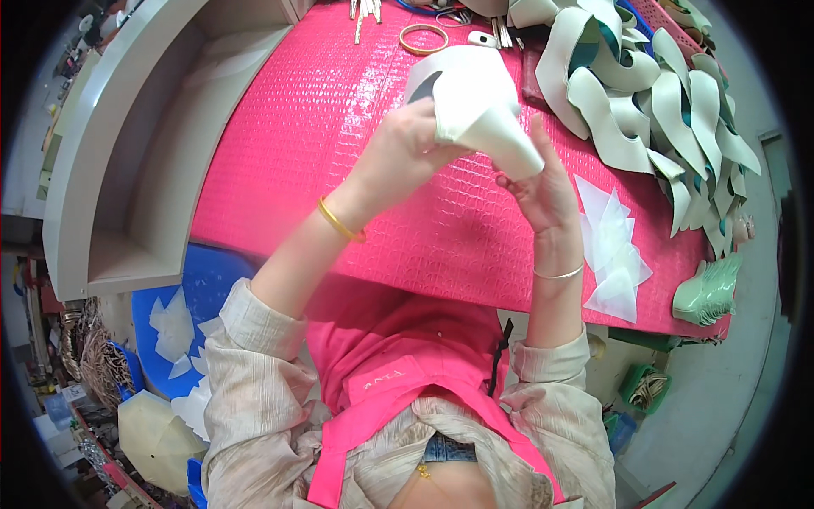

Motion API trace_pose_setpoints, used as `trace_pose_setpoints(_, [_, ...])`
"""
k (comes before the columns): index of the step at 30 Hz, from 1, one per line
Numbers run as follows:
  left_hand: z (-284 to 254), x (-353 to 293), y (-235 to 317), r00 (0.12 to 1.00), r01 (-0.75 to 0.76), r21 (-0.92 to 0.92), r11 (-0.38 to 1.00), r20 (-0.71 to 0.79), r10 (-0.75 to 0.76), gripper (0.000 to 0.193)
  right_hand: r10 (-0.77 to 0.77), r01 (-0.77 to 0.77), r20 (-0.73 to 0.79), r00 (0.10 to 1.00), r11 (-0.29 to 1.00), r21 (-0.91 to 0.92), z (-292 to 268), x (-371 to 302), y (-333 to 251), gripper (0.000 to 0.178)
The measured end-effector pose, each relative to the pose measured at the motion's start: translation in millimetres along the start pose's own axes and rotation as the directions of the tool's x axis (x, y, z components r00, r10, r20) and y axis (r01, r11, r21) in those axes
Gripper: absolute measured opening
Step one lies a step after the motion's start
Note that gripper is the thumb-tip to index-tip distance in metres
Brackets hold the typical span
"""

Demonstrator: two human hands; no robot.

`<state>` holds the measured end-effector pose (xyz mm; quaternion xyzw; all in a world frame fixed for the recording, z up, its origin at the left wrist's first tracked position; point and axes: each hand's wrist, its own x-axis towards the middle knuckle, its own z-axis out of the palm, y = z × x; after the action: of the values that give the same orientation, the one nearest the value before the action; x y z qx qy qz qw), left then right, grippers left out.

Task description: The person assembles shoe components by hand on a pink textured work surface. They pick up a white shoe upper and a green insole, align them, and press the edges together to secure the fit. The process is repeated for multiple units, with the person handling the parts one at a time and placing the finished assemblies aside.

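Note:
A white, curved shoe upper (483, 93) is held up over the pink tabletop, a dark inner side showing at its left edge. My left hand (411, 140) grips its left side with the fingers closed. My right hand (543, 187) has the narrow lower end between the thumb and the curled fingers; part of that grip is hidden behind the piece. To the right of my right hand lie several thin, translucent white pointed sheets (612, 254), fanned over one another on the table.
More white uppers with teal insides (619, 110) are heaped at the far right. A stack of mint-green pieces (708, 291) sits at the right corner. A tape roll (424, 39) lies at the back. A grey shelf unit (127, 161) borders the left; a blue stool (203, 270) stands below it.

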<state>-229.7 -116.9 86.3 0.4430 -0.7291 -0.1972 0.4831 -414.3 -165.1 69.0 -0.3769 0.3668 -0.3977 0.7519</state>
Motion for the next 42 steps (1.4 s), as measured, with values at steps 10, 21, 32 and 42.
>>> trace_pose_setpoints(10, [20.3,-54.1,-1.0,0.998,0.031,0.041,0.999,0.06,-0.033,0.023,-0.594,0.659,-0.31,0.742,0.73,0.18,-2.1,-78.0,26.2,0.021])
trace_pose_setpoints(21, [20.0,-65.8,-1.8,0.979,0.128,-0.038,0.991,0.164,-0.12,0.027,-0.662,0.653,-0.002,0.75,0.74,-0.159,8.5,-46.7,-18.4,0.031])
trace_pose_setpoints(32, [27.2,-87.9,16.2,0.984,0.178,-0.218,0.959,0.057,-0.17,0.017,-0.425,0.408,-0.081,0.902,0.897,-0.167,4.6,-3.1,10.0,0.027])
trace_pose_setpoints(42, [23.3,-123.4,19.7,0.947,0.313,-0.463,0.829,0.087,-0.309,0.017,-0.81,0.515,0.009,0.586,0.364,-0.776,15.7,-6.1,43.7,0.041])
